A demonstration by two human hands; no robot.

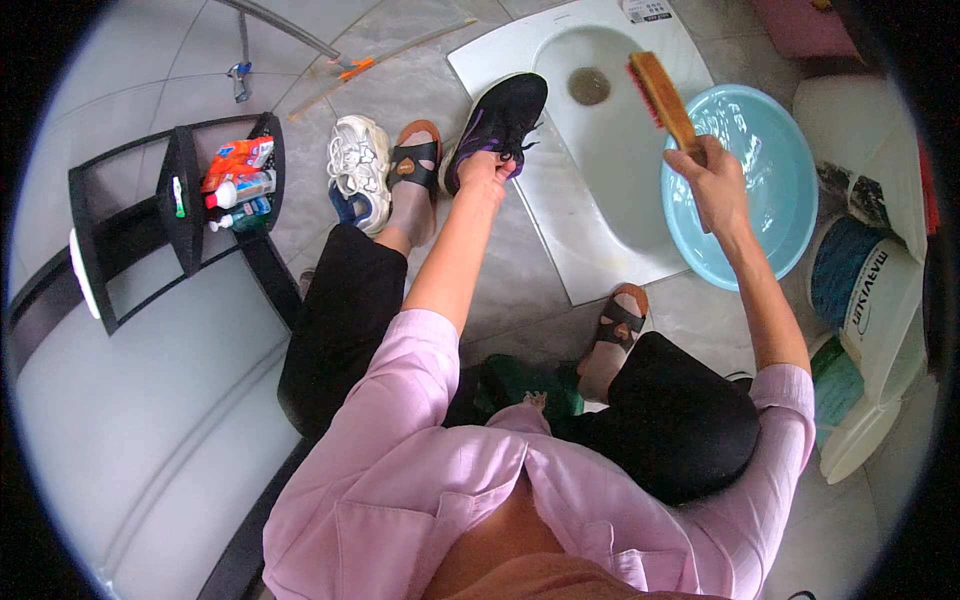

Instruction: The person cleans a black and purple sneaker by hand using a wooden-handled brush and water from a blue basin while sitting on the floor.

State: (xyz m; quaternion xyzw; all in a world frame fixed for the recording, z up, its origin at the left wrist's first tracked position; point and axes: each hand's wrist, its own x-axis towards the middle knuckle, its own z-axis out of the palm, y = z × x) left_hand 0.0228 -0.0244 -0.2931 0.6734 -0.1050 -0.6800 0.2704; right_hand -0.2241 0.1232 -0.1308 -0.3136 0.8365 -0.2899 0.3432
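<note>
My left hand (486, 174) grips a black lace-up shoe (506, 112) with purple trim at its ankle opening, holding it over the left edge of a white squat toilet (570, 202). In my right hand (716, 180) is the handle of a wooden scrub brush (664, 97); its reddish bristles face left and do not touch the shoe. Below that hand, a light blue plastic basin (780, 187) of water overlaps the toilet's right edge. A white sneaker (358, 169) with laces and a blue part lies on the tiles, left of my sandalled foot.
A black corner shelf (180, 195) with several bottles and an orange pouch (238, 161) stands at left. An orange-ended squeegee or pole (356, 69) lies behind the shoes. White buckets (885, 292) line the right side. My sandalled feet flank the toilet's near end.
</note>
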